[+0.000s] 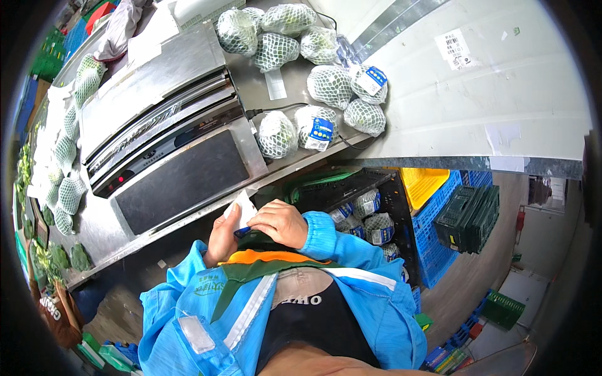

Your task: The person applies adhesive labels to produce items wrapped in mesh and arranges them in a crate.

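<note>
Head view: nearest, just in front of the wrapping machine (pixel 164 135), the left hand (pixel 222 237) pinches a white paper slip (pixel 245 205); the right hand (pixel 279 223) curls against it, so uneven pulling might tear it. Right of the machine, a netted bundle (pixel 277 135) sits near the table's (pixel 248 84) edge; a sleeve's knock could roll it off.

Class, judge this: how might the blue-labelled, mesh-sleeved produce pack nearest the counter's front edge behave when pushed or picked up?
The produce pack might roll when pushed, since its sides look rounded. Its white mesh sleeve likely gives slightly under a squeeze, looking like foam netting.
</note>
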`<state>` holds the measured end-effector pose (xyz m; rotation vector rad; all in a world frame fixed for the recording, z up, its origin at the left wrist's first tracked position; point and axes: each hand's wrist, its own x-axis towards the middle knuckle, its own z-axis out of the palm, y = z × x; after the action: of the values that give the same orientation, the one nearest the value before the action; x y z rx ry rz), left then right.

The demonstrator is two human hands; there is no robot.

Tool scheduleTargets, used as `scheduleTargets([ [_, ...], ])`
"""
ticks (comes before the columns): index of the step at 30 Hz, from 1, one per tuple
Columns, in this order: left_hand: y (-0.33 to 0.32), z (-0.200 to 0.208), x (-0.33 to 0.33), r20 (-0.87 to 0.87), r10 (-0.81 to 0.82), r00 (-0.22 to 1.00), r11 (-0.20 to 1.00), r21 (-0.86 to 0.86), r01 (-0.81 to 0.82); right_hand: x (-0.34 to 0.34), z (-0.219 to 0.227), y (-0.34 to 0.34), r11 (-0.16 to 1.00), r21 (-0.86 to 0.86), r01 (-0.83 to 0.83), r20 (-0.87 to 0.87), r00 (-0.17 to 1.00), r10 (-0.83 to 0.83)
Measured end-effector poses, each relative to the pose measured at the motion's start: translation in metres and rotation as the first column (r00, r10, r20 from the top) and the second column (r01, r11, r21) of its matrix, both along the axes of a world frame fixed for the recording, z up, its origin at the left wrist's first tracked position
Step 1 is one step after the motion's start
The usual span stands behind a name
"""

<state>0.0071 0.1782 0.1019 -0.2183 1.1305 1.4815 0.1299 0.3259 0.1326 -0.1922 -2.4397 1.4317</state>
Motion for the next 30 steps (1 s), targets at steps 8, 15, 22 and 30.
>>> scheduleTargets([
  [8, -0.014, 0.005, -0.062, -0.265, 0.472, 0.841, 0.879, 0.065, -0.473, -0.022, 0.021, 0.095, 0.674, -0.562, 0.48, 0.119, 0.853, -0.509],
  [15, -0.028, 0.004, -0.055, 0.383, -0.169, 0.908, 0.968, 0.238, 0.079, -0.062, -0.059, 0.306, 0.576, 0.461, 0.675, 0.007, 0.646, -0.763],
  [22, -0.057, 0.016, -0.055, 0.003, -0.488, 0.873, 0.812, 0.367, 0.453, -0.085, -0.057, 0.306, 0.362, 0.875, 0.323, -0.049, 0.801, -0.596],
  [30, -0.057, -0.019, -0.015, -0.015, -0.14, 0.99, 0.99, -0.027, 0.14, -0.049, -0.046, 0.246, 0.563, 0.735, 0.379, -0.027, 0.845, -0.534],
])
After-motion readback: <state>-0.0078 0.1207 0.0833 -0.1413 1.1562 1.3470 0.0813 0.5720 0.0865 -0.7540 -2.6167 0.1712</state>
